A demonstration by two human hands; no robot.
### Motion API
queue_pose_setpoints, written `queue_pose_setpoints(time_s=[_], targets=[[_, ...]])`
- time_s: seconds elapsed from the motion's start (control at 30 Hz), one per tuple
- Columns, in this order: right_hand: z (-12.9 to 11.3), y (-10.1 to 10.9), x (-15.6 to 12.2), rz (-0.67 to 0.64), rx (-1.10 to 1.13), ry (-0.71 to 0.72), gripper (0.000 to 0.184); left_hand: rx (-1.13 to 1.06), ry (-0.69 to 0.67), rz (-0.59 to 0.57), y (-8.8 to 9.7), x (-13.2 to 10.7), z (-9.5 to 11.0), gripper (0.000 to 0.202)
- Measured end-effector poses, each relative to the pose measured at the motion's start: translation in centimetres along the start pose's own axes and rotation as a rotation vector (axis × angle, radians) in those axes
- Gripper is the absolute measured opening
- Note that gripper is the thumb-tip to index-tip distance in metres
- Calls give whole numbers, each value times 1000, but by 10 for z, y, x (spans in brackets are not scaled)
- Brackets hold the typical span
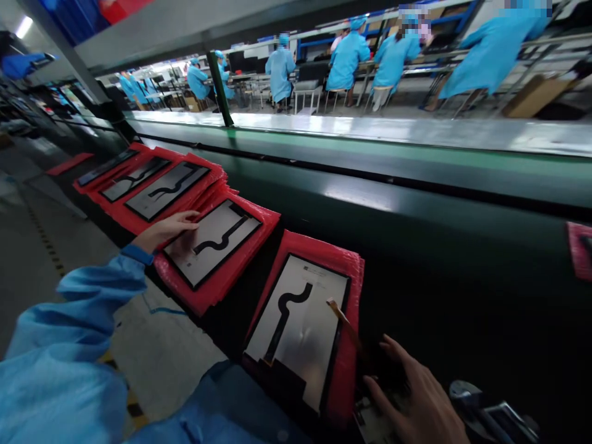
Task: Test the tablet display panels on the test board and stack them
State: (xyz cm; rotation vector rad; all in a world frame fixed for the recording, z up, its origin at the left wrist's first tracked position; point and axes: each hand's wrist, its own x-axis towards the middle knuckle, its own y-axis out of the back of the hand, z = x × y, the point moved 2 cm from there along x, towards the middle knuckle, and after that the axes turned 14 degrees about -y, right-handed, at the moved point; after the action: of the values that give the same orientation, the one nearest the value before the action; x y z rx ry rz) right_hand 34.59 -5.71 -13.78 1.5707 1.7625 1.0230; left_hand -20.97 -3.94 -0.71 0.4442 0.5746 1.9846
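Fingers [189,216] of the left hand [166,230] reach out, only a little apart, over the edge of a flat screen [211,233] at nine o'clock in the head view. They seem to touch it, but the thumb is hidden, so one cannot tell if they grip it. That screen lies on a pile of red sheets [246,259]. It has a black, wiggly strip [222,242] on its pale back.

The right hand [420,391] is down between four and five o'clock. Its thumb and pointing finger are wide apart, with something dark [387,370] between them. One cannot tell if they hold it. A thin brown ribbon [343,317] starts near those fingers and pokes up over the nearest screen [305,330], which lies at six o'clock on more red sheets. A shiny metal thing [502,416] sits just beside the right hand, at four o'clock.

Three more screens [167,191] lie in a row on red sheets between nine and ten o'clock. A long green bench [287,194] runs behind them. Past it, from ten to two o'clock, are people in blue coats [349,60].
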Motion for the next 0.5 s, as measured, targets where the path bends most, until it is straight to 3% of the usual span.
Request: queue_pose_setpoints(time_s=[0.07, 0.13, 0.2, 0.27, 0.37, 0.43, 0.5], targets=[[0, -5, 2, -51, 44, -19, 56, 128, -24, 35, -1, 6, -3, 36], [1, -8, 4, -108, 104, -50, 52, 240, -94, 88, -6, 2, 8, 32], [-1, -8, 5, -170, 181, -94, 50, 390, -259, 85, -18, -5, 37, 33], [-7, -4, 4, -229, 278, -123, 49, 527, -496, -39, -45, -11, 80, 38], [-22, 8, 1, -284, 448, -76, 31, 414, -708, -389, -115, -15, 158, 50], [-30, 15, -2, -281, 545, -17, 14, 265, -752, -691, -177, -15, 207, 48], [-32, 19, -7, -239, 615, 9, 10, 170, -698, -941, -247, -14, 247, 42]])
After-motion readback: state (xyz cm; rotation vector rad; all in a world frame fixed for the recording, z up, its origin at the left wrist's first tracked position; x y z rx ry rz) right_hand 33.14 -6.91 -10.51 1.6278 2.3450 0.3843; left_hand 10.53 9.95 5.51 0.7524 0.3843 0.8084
